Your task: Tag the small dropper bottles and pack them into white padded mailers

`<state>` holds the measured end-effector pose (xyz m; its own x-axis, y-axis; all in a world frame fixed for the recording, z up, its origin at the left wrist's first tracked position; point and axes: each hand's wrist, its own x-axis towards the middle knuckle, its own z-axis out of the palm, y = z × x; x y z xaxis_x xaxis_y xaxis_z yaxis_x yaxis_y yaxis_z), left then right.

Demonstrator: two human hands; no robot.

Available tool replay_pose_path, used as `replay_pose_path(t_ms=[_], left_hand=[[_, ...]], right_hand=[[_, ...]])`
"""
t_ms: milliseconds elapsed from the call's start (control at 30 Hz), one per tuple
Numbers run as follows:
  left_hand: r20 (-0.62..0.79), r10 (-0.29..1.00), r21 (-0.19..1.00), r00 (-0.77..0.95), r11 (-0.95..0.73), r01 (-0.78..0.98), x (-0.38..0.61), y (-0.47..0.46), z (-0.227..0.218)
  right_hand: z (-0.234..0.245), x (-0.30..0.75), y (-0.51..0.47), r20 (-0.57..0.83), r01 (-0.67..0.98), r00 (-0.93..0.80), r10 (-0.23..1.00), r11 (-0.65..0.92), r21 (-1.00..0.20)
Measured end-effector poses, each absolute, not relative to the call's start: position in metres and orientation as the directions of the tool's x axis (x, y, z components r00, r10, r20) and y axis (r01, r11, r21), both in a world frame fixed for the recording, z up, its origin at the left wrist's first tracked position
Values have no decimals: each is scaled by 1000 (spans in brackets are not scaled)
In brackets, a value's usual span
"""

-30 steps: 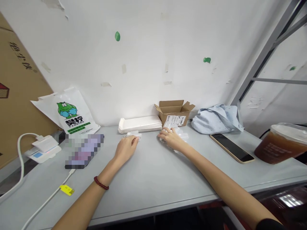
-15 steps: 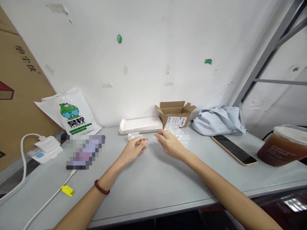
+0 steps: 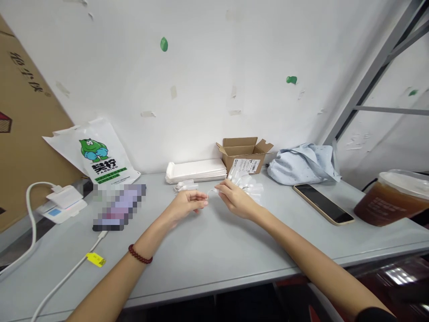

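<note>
A thin white strand (image 3: 210, 191) is held between the two hands, over the middle of the tabletop (image 3: 214, 250). Its right end is pinched between the thumb and fingertips of the right hand (image 3: 237, 199). The thumb and forefinger of the left hand (image 3: 183, 206) are brought close together at its left end; whether it is gripped there cannot be told. Clear pieces (image 3: 252, 187) are heaped just beyond the right hand. A smaller cluster (image 3: 187, 184) is located beyond the left hand. A white stack (image 3: 197, 170) is positioned far, left of an open carton (image 3: 241, 160).
</note>
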<state>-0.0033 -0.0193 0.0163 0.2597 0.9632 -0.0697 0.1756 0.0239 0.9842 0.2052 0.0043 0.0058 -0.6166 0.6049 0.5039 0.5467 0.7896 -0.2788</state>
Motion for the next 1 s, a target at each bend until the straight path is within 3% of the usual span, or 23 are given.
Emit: replay_pose_path(t_ms=[233,467,833,1000], left_hand=[[-131,954,982,271,86,170,-7,-18,18],[-70,967,994,245,46,103,-5,-18,17],[-70,946,994,317,41,98,-6,-20,19],[-59,960,991,274,22,134,-4,-21,20]], right_hand=[[7,204,3,478,547,-614,628,775,-316],[10,202,-4,482,475,-610,629,777,-413],[9,200,-8,470,451,-643,604,795,-406],[11,201,-8,456,431,-667,589,805,-408]])
